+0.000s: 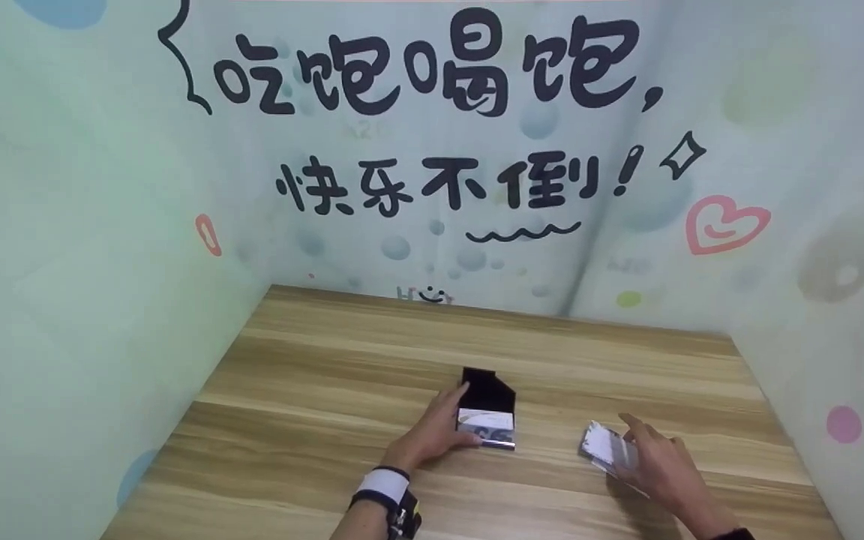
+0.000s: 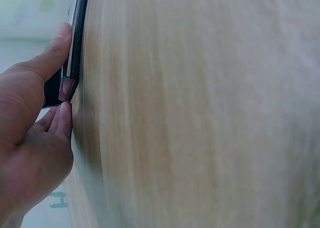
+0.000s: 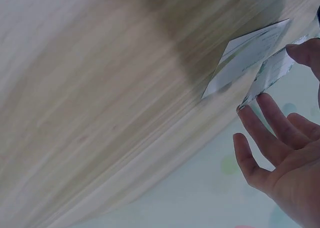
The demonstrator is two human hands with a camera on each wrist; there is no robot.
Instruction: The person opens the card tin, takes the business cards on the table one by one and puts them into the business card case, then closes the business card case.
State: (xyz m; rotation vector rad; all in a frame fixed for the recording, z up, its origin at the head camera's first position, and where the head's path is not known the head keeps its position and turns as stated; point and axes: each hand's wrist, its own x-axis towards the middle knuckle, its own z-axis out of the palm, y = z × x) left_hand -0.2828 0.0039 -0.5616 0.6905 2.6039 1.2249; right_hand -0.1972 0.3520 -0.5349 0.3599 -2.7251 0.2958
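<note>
A business card case [image 1: 486, 391] lies on the table with its black flap lid raised away from the person. White and grey cards [image 1: 486, 420] show inside its tray. My left hand [image 1: 432, 429] grips the case by its left side, thumb on the near part and fingers along the edge. To the right, my right hand [image 1: 664, 466] pinches a whitish card [image 3: 274, 70] between thumb and fingertips, just off the wood. Beside it in the right wrist view, another printed card [image 3: 245, 55] appears near the tabletop. Whether the held card is single or several cannot be told.
The wood-grain table [image 1: 312, 360] is bounded by pale printed curtains [image 1: 432, 255] at the back and both sides. A white band with a dark device [image 1: 387, 491] sits on the left wrist.
</note>
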